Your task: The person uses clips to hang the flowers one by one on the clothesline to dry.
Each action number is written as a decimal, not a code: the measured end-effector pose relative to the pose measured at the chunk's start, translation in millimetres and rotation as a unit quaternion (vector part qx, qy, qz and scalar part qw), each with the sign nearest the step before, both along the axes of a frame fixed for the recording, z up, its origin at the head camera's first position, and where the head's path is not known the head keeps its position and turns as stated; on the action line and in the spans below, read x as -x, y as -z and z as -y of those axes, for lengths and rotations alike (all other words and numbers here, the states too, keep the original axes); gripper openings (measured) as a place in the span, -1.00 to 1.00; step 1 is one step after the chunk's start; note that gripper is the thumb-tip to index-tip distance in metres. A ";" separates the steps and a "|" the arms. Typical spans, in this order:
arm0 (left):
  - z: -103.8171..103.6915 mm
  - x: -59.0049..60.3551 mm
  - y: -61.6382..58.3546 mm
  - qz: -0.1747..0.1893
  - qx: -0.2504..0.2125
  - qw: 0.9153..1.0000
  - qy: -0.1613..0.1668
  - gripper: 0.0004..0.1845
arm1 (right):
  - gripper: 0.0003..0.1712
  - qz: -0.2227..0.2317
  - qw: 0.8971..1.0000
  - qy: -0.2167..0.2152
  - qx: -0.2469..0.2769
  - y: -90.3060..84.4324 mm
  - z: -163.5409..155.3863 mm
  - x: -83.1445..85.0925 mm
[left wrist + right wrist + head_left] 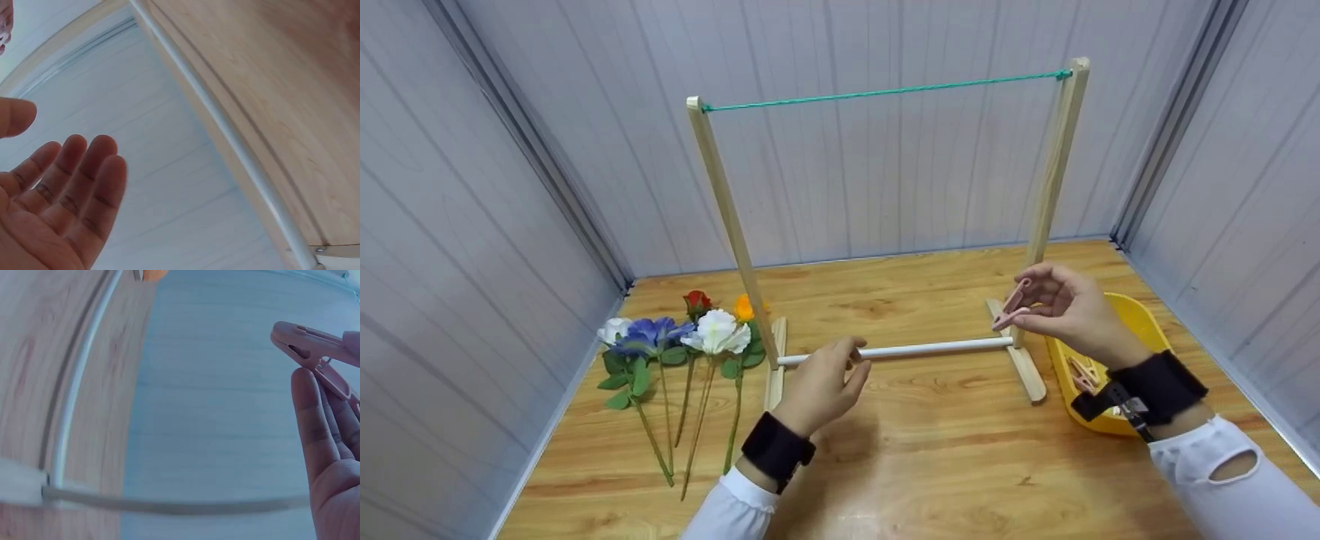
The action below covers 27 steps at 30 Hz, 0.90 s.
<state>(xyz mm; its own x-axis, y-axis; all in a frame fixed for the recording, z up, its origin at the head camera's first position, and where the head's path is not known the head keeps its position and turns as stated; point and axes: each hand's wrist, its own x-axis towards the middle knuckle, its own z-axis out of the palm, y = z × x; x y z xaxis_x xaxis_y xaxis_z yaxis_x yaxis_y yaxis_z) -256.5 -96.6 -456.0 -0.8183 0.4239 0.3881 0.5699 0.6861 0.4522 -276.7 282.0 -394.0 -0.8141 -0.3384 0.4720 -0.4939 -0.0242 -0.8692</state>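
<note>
Fingers and thumb of the right hand pinch a pink plastic clothespin, held up in front of the frame's right post, while the left hand holds nothing, its fingers loosely extended and its thumb apart, above the frame's white round rod. That frame of pale wood stands on a glossy, honey-coloured wood-grain tabletop, with a thin green cord tied across the tops of its two posts. Beyond the tabletop rises a whitish back wall with vertical grooves; similar side walls flank it, and grey strips run up the corners. On the tabletop, left of the frame, lie long-stemmed red, blue, white and orange flowers; near the right wall, a yellow plastic tray holds more clothespins, partly hidden by the right wrist.
</note>
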 end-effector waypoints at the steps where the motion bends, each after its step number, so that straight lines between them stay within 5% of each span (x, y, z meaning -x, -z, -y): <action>1: -1.9 -0.2 -1.6 -0.007 -0.001 1.000 0.003 -0.68 | -0.44 0.001 1.000 -0.002 0.006 2.1 4.1 -0.6; 19: -38.2 -12.0 -15.1 -0.038 0.024 0.996 0.079 -0.67 | -0.50 0.102 0.992 -0.069 0.040 41.6 71.8 -12.0; 27: -44.9 -15.3 -14.7 -0.018 -0.014 0.994 0.107 -0.67 | -0.50 0.105 0.991 -0.073 0.050 48.5 92.5 -18.0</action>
